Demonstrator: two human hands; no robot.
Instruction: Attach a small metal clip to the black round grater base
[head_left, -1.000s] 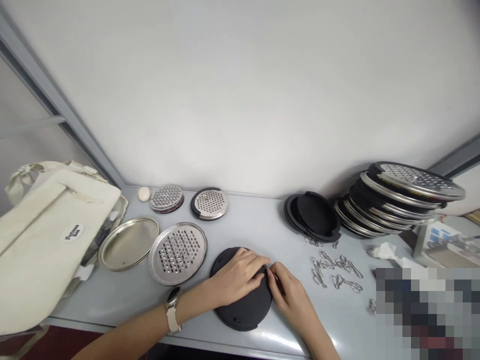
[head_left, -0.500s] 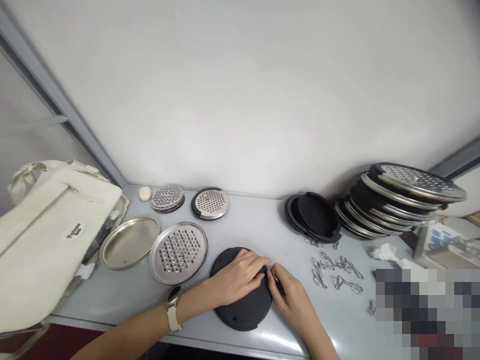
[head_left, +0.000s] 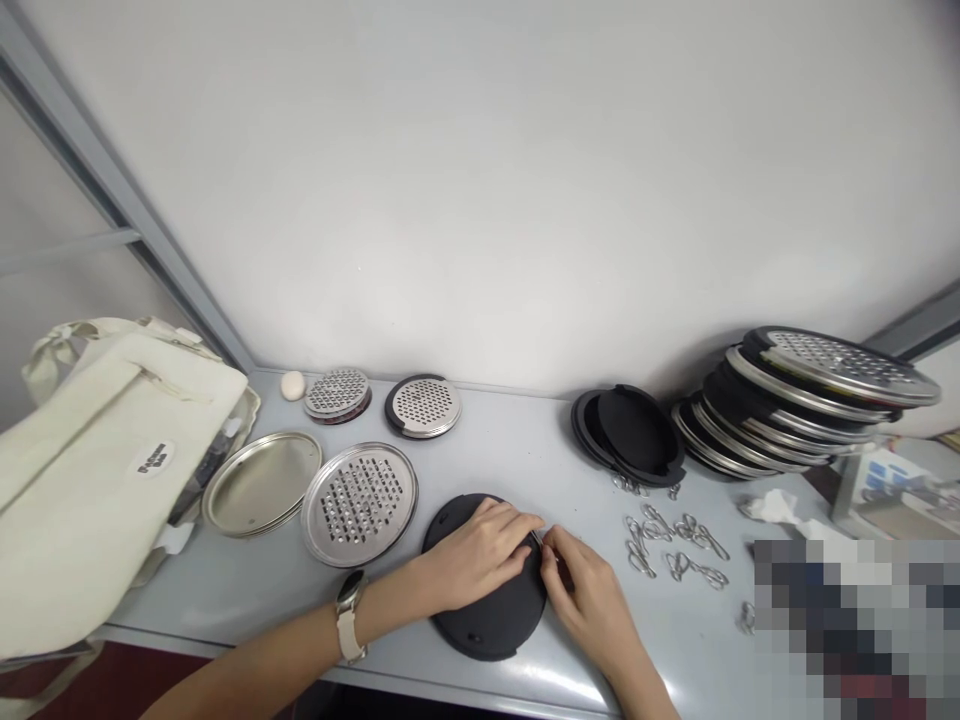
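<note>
A round black disc (head_left: pixel 487 615) lies flat on the grey table (head_left: pixel 517 450) near its front edge. My left hand (head_left: pixel 480 552), with a watch on the wrist, rests on top of the disc with its fingers curled at the disc's right rim. My right hand (head_left: pixel 589 590) meets it there, fingers pinched on a small metal wire clip (head_left: pixel 538 538) at the rim. Most of the clip is hidden by my fingers.
A perforated metal disc (head_left: pixel 358 503) and a plain metal pan (head_left: pixel 261 482) lie to the left, beside a cream bag (head_left: pixel 97 470). Two smaller perforated discs (head_left: pixel 422 405) sit at the back. Black discs (head_left: pixel 630 432), a leaning stack of assembled discs (head_left: pixel 795 400) and loose wire clips (head_left: pixel 675 545) lie to the right.
Both hands stay at the disc's right rim with only slight finger movement. The view has shifted a little.
</note>
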